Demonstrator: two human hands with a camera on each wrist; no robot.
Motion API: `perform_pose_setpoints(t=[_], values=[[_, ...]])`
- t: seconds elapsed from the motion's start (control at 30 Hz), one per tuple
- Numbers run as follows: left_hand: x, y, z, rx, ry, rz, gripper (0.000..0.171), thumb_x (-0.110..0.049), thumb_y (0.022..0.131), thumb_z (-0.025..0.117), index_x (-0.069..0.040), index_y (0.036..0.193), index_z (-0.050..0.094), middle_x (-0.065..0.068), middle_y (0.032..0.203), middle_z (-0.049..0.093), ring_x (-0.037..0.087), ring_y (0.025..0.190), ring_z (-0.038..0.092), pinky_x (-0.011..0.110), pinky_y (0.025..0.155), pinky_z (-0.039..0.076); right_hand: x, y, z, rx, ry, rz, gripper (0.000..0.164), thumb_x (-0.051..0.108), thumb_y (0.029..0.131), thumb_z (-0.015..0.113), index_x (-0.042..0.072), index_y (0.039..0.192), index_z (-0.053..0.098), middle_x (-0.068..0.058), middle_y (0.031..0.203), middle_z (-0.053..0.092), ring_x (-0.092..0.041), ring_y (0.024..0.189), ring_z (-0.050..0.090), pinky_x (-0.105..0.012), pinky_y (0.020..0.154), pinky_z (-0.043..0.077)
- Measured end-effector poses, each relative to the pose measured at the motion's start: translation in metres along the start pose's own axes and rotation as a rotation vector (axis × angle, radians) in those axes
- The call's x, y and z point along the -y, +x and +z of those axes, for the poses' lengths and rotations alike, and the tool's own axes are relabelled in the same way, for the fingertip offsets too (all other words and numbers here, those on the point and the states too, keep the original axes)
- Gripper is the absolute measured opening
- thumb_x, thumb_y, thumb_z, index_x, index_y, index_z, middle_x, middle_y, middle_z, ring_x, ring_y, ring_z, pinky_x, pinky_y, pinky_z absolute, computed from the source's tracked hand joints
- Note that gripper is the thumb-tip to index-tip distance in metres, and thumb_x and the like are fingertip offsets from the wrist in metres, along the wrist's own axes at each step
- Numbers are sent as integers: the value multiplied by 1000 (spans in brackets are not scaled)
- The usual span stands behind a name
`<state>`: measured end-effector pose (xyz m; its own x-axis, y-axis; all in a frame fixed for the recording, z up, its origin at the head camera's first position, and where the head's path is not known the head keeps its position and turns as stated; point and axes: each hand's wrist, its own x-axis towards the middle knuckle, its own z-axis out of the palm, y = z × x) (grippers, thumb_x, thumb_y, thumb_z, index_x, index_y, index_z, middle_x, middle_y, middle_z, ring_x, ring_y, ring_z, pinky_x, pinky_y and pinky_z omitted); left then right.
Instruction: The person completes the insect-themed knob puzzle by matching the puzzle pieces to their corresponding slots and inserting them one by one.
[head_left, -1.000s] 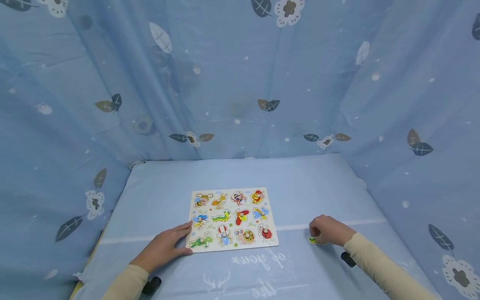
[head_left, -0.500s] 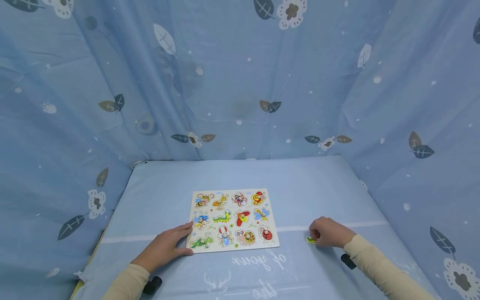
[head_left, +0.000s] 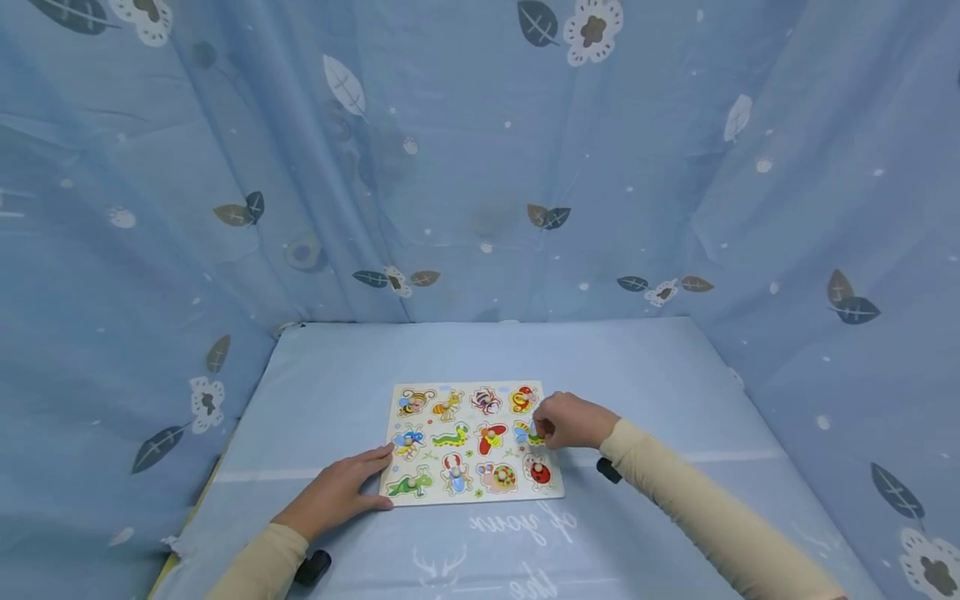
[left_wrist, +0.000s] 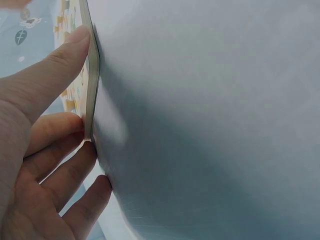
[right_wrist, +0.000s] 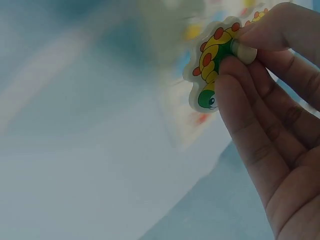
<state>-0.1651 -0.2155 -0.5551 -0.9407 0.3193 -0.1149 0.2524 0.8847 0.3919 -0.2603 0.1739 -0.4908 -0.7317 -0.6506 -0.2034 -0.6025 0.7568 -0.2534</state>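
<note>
A wooden peg puzzle board (head_left: 522, 493) with colourful insect pieces lies flat on the cloth-covered table. My left hand (head_left: 333, 492) rests at its lower left corner, the thumb and fingertips touching the board's edges with fingers spread. In the right wrist view, my right hand (right_wrist: 272, 115) pinches a caterpillar puzzle piece (right_wrist: 206, 67), green and yellow with red spots, by its small wooden knob (right_wrist: 244, 52). That hand hovers over the board's right side, with the piece overlapping the blue-winged insect in the head view. A caterpillar picture (head_left: 450, 435) shows in the middle row.
Pale blue cloth (head_left: 637, 367) covers the table, with mirrored white lettering (head_left: 522, 523) in front of the board. Blue patterned curtains (head_left: 465, 167) enclose the back and both sides. Small dark devices (head_left: 312, 568) sit at both wrists.
My right hand has lifted the caterpillar piece from the table on the right and carried it left over the board. The left hand stays at the board's corner; the head view has shifted slightly.
</note>
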Motion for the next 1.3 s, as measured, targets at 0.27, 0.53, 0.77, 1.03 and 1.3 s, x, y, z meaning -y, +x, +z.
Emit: perform_pose_setpoints(t=[0.27, 0.53, 0.77, 1.03, 1.3], values=[[0, 0, -1, 3, 0, 16, 85, -57, 70, 77, -13, 139, 55, -4, 152, 44, 25, 137, 47, 46, 110, 44, 58, 78, -4, 5, -5, -185, 12, 9, 82, 76, 18, 77, 70, 12, 71, 61, -3, 61, 54, -18, 56, 47], [-2, 0, 2, 24, -1, 29, 85, -57, 71, 76, -12, 141, 53, -3, 153, 44, 24, 137, 47, 45, 110, 45, 93, 115, 16, 63, -47, -213, 22, 5, 83, 72, 22, 69, 67, 12, 64, 58, -4, 55, 45, -17, 50, 38], [1, 0, 1, 23, 1, 7, 86, -57, 71, 77, -13, 141, 53, -4, 153, 43, 24, 137, 47, 45, 111, 44, 98, 128, 21, 72, -55, -171, 19, 7, 81, 75, 20, 69, 71, 13, 64, 60, -3, 54, 50, -16, 49, 41], [0, -1, -3, 15, 1, -6, 86, -56, 71, 77, -13, 141, 52, -5, 154, 42, 23, 138, 46, 44, 112, 44, 97, 134, 23, 88, -26, -132, 17, 9, 83, 75, 21, 71, 74, 14, 68, 63, -3, 56, 54, -16, 50, 46], [2, -1, -1, 16, -7, 3, 85, -56, 72, 76, -14, 142, 52, -6, 154, 41, 23, 138, 46, 44, 111, 44, 102, 133, 21, 122, -33, -89, 16, 6, 84, 72, 18, 74, 75, 12, 67, 62, -5, 55, 51, -17, 49, 42]])
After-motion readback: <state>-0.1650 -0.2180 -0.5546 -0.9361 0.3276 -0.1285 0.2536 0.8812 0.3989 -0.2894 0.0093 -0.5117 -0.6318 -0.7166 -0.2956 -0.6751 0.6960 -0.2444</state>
